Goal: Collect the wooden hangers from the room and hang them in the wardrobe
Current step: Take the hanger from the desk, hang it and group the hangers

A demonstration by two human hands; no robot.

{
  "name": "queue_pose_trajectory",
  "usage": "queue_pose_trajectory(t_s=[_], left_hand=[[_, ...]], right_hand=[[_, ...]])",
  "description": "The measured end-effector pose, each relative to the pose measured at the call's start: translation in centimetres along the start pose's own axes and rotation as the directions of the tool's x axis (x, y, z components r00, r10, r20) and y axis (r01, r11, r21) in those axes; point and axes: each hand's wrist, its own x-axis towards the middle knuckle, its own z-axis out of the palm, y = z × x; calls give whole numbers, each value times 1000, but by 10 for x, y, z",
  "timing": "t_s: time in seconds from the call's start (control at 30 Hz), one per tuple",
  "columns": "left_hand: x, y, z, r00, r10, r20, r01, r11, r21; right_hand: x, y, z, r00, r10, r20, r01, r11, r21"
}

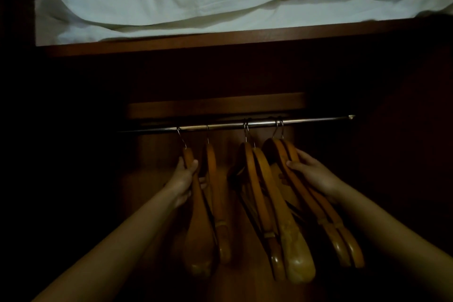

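Note:
Several wooden hangers hang by metal hooks from a chrome wardrobe rail (220, 126) inside a dark wardrobe. My left hand (182, 182) grips the leftmost hanger (198, 218) just below its hook. A second hanger (217, 201) hangs close to its right. A middle pair of hangers (272, 206) hangs free. My right hand (312, 174) is closed around the rightmost pair of hangers (326, 218), high on their shoulders. All hooks sit on the rail.
A wooden shelf edge (171, 43) runs above the rail, with white folded bedding (196, 0) lying on it. The wardrobe's sides are dark. The rail ends at a bracket (351, 117) on the right; bare rail shows left of the hangers.

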Motion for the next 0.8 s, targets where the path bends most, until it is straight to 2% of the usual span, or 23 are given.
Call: queue_pose_trajectory(t_s=[0.17, 0.33, 0.5, 0.8], left_hand=[[-2, 0, 6, 1000, 10, -9, -11, 994, -112], [-11, 0, 20, 996, 22, 90, -14, 997, -82], [-15, 2, 36, 985, -17, 171, 49, 981, -188], [-21, 2, 53, 971, -83, 226, 129, 971, -199]], right_hand=[[-1, 1, 9, 999, -21, 25, 19, 998, 58], [1, 6, 14, 997, -65, 30, 61, 992, 108], [4, 11, 15, 996, -79, 38, 72, 986, 151], [4, 13, 20, 995, -102, 6, 99, 982, 163]])
